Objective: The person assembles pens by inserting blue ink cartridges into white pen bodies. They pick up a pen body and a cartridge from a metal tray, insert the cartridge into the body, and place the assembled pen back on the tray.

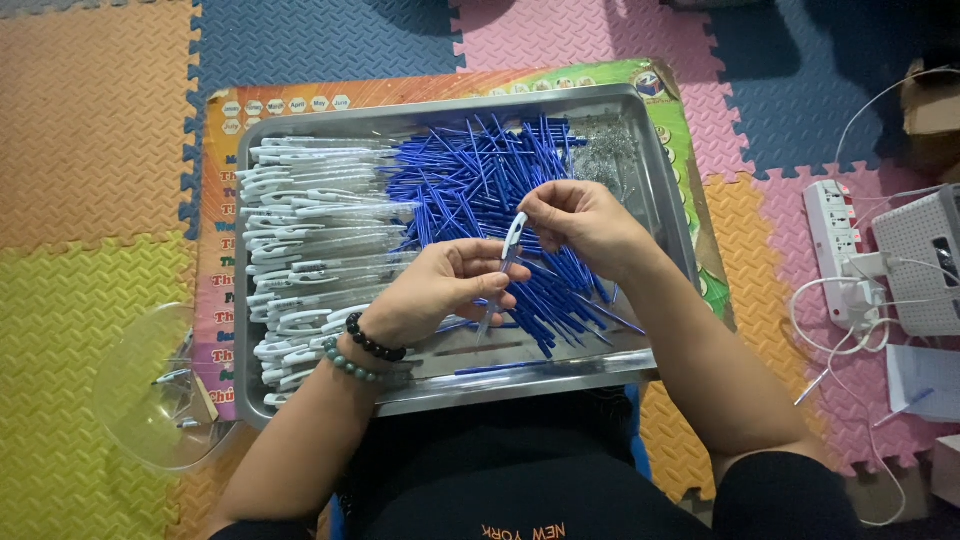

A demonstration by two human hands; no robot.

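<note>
Both my left hand [440,290] and right hand [580,222] are pinched shut on one white pen barrel [512,243], so a crooked push could drop it into the blue refills [500,190].

Lower barrel of the white pen [512,243] hidden inside the left hand [440,290], its tip unseen, small metal parts [605,150] in the tray corner too tiny to tell, clear bowl [150,400] contents blurred, white box [925,260] cut off at right edge

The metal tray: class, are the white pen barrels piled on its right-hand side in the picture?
No: in the metal tray the white pen barrels lie on the picture's left, with the blue refills piled to their right.
</note>
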